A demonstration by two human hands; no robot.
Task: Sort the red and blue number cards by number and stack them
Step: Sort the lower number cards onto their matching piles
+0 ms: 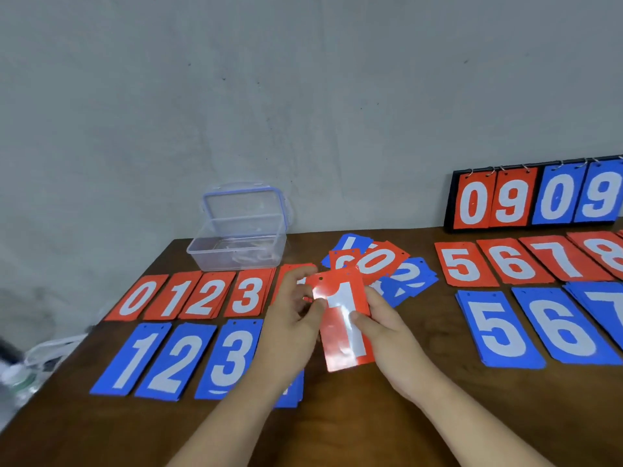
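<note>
With sorted piles (499,328) flanking the fingers (365,323), left hand (293,321) and right hand (391,335) pinch a red 1 card (344,332), a mixed heap (387,264) just beyond unsorted.

Only the person's two arms show, from the forearm down. The left hand (292,328) and the right hand (387,330) are bare. The left forearm (236,416) and the right forearm (472,423) are also bare, uncovered as far as the lower edge, where the wide lens makes them look broadest. Both arms are smooth and rounded, narrowing at the wrists. The fingers (363,320) are short with blunt, rounded tips. Those of the left hand are blurred, so their nails cannot be made out.
</note>
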